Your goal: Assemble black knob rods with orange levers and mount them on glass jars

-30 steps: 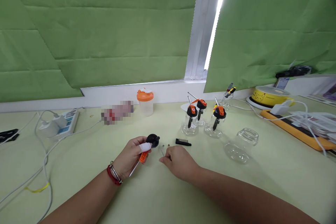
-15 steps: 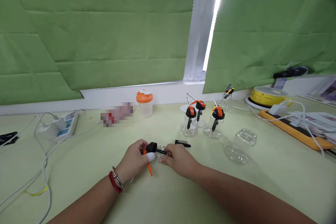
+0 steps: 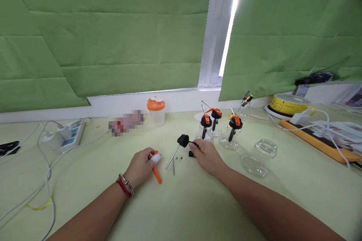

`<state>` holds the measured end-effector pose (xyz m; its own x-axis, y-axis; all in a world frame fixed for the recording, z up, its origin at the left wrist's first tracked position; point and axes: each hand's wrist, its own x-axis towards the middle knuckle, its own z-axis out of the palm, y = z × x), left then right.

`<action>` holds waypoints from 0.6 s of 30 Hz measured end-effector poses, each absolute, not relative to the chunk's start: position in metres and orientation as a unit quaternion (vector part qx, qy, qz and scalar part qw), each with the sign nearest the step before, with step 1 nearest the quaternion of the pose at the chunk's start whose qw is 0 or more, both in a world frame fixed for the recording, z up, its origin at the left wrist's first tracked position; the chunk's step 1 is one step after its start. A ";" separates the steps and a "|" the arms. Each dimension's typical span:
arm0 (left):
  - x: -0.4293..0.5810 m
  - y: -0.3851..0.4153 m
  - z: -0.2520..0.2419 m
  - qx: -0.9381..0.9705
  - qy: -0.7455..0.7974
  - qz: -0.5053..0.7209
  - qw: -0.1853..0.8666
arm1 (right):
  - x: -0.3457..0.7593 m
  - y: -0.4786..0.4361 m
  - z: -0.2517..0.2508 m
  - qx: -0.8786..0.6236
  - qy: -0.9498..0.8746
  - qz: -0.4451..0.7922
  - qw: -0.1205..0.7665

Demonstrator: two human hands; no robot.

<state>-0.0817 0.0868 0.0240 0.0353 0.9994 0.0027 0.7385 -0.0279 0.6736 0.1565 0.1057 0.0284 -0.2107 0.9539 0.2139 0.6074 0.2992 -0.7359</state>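
Note:
My left hand (image 3: 144,163) is closed on a flat orange plastic strip (image 3: 157,175), gripped near its upper end, with a white wrap round one finger. In my right hand (image 3: 207,156) is the thin black stem of a black cap (image 3: 183,140), raised over the table. A straight metal rod (image 3: 172,157) slants down-left from the cap. Below it lie a long thin screw (image 3: 174,167) and two tiny metal pieces (image 3: 179,158). Beside my right fingers a black part (image 3: 191,154) is mostly hidden.
Three glass jars with black-and-orange tops (image 3: 206,120) stand beyond my right hand. An open glass jar (image 3: 258,157) lies tipped at the right. At the back stands an orange-lidded cup (image 3: 156,111). A power strip (image 3: 69,137) with cables is at the left.
The black cap has moved right and up, out of my left hand, held by its stem in my right. The orange strip stays in my left hand, apart from the cap.

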 end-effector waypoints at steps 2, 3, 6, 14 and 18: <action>-0.084 0.090 0.023 0.690 0.670 0.194 0.193 | 0.156 0.104 0.028 -0.522 -0.742 0.269 0.324; -0.084 0.091 0.023 0.701 0.676 0.163 0.157 | 0.155 0.102 0.027 -0.513 -0.750 0.280 0.311; -0.081 0.086 0.027 0.714 0.690 0.100 0.059 | 0.148 0.093 0.026 -0.484 -0.775 0.307 0.267; -0.060 0.056 0.044 0.857 0.428 0.227 0.177 | 0.133 0.073 0.033 -0.414 -0.834 0.269 0.246; -0.069 0.065 0.050 0.824 0.477 0.254 0.172 | 0.143 0.086 0.046 -0.415 -0.832 0.207 0.304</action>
<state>-0.0686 0.0649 0.0502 0.4162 0.8727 0.2552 0.6978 -0.4865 0.5258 0.1426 0.0859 0.0458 -0.4696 0.8171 0.3345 0.5653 0.5693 -0.5969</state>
